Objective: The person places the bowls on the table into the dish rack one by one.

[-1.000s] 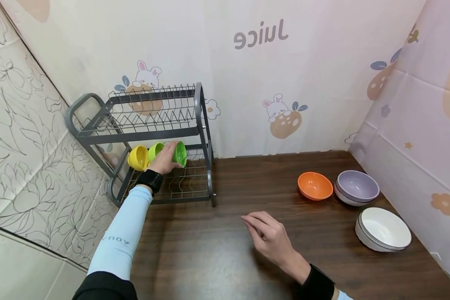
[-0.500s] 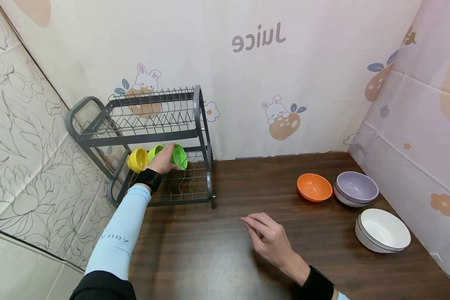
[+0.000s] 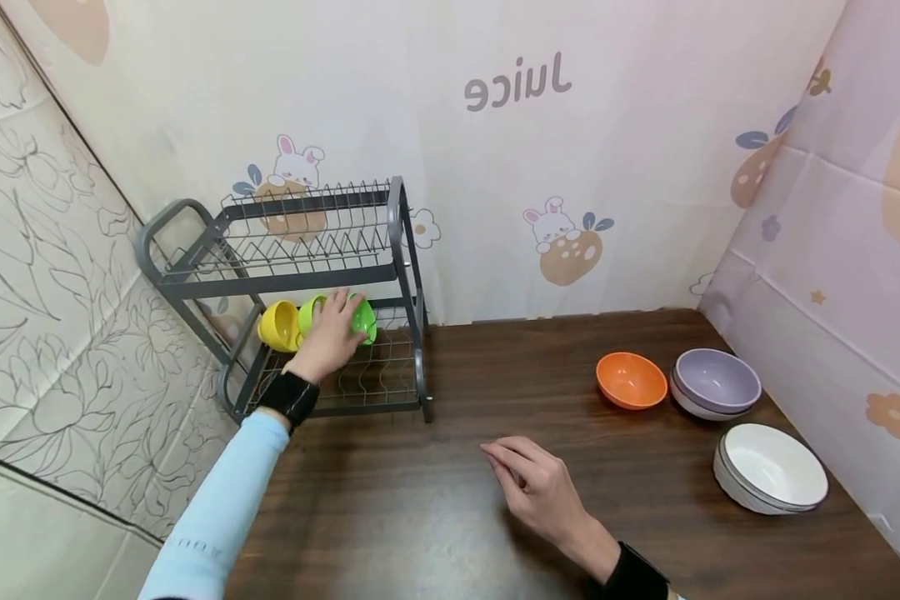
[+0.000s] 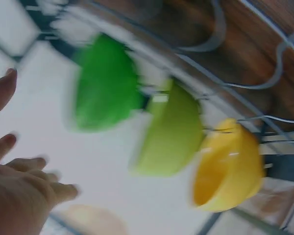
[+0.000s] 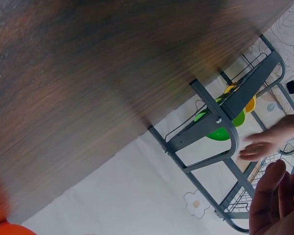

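My left hand is at the lower tier of the grey dish rack, its fingers spread. In the left wrist view a gap separates those fingers from the bright green cup, which stands tilted on its side in the wires. Beside it a lime cup and a yellow cup tilt the same way in a row. From the head, my left hand partly hides the two green cups. Over the table, my right hand hovers with loosely curled fingers and holds nothing.
To the right on the brown table are an orange bowl, a purple bowl stacked on a white one, and a stack of white bowls. A patterned wall covering stands behind the rack.
My left hand has let go of the bright green cup and spread its fingers, drawing slightly away. The cup stays in the rack's lower tier. My right hand stays nearly still.
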`<state>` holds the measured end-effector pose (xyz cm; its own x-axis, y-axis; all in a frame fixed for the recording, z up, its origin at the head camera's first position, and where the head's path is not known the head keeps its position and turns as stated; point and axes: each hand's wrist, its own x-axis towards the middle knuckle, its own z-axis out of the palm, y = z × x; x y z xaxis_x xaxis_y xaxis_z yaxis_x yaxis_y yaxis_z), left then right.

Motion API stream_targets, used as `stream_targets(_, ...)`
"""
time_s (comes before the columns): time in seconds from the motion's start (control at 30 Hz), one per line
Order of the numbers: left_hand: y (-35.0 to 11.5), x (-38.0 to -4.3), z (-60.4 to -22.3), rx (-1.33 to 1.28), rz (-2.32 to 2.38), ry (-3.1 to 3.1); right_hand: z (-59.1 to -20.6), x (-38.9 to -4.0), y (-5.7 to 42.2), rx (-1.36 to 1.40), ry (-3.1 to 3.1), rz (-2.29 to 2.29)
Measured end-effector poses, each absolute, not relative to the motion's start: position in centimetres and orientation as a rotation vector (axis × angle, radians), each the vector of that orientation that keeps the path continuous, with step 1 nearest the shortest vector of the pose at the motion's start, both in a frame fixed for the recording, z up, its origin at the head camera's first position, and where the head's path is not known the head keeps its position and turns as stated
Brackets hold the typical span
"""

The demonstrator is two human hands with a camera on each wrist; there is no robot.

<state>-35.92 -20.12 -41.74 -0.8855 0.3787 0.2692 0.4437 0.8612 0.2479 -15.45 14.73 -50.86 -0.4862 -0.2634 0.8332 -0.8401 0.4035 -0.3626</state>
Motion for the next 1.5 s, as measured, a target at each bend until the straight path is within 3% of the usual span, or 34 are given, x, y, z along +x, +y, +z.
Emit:
stream_targets(0.23,-16.2,-22.7,-42.9,-0.738,-0.613,-2.650,-51.3,-15.0,14.2,0.954,-1.980,1.059)
stream_targets(0.4,-13.8,-17.7,-45.6,-0.707,-0.659,-2.618,-51.5,-15.0,13.3,1.008,-2.008,1.083)
stream_targets(0.63,-11.8,-15.4,-48.4,-0.722,-0.803,-2.669,-52.0,-14.8,12.7,1.029,-2.050,1.085)
stream_targets(0.8,-11.4,-14.7,-49.6,-0.679,-0.905,-2.705,-52.6,-15.1,14.8,0.922,-2.166,1.037)
stream_targets(1.27,-11.5,-14.3,-50.2,-0.644,-0.978,-2.718,-48.7,-20.5,32.9,-0.054,-2.559,0.568)
stream_targets(1.5,-11.3,-14.1,-50.1,-0.653,-0.988,-2.694,-48.6,-21.6,36.7,-0.317,-2.676,0.593)
